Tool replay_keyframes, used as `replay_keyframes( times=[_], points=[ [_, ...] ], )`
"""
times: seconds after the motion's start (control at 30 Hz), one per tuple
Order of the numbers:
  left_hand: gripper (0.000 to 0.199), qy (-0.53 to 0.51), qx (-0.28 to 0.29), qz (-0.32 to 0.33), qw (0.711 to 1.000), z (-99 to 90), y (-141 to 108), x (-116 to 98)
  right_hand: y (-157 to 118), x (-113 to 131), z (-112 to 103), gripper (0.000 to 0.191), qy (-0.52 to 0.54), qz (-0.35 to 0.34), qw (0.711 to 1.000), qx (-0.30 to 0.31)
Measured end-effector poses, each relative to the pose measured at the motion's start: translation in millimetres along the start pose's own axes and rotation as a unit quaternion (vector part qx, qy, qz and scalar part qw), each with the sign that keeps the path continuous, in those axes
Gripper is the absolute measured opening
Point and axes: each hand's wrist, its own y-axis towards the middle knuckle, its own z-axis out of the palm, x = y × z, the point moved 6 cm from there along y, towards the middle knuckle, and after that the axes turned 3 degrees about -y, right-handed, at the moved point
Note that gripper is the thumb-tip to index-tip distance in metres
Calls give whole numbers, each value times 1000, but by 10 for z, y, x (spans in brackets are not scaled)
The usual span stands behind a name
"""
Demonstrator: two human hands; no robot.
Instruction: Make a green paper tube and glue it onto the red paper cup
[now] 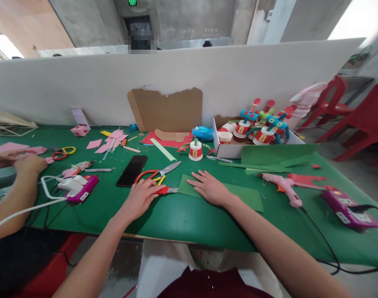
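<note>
On the near part of the smooth green tabletop (183,223), a red-handled cutter with a short metal blade (163,191) is touched by the left hand (142,196), whose fingers are bent and held narrow; whether the handle is gripped cannot be told. The blade is pointed right, to the left end of a long, flat piece of green paper (250,198); whether the two are touching cannot be told. The paper is partly covered by the right hand (210,188), which is laid flat with its fingers spread. To the right of the paper, a pink glue gun (283,186) is laid near a purple power strip (339,207). Just beyond the left hand, metal scissors with red and yellow handles (169,167) are left parted from a flat black phone (132,170) on their left. Farther off, a small red-and-white paper-cup figure (195,153) is stood upright, and to its right similar figures are held in a white cardboard box (228,151). At the far side, a torn brown cardboard sheet (168,109) is propped before a white panel (99,87).
</note>
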Motion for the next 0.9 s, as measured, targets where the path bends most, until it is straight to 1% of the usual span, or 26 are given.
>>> replay_keyframes(
  times=[0.27,0.5,0.67,0.8,0.9],
  points=[
    [36,0,9,-4,1000,-51,-93,45,13,9,13,44,-8,4,1000,9],
    [36,1,-14,-9,1000,-22,-92,-93,8,8,4,44,-9,5,1000,2],
    [37,0,-21,-21,1000,-29,-156,-104,9,13,4,44,-9,5,1000,5],
    [37,13,-32,-32,999,10,-121,-143,11,8,9,44,-3,6,1000,-1],
    [37,10,-36,-23,999,45,-96,-194,11,9,9,44,-3,7,1000,-4]
  ],
)
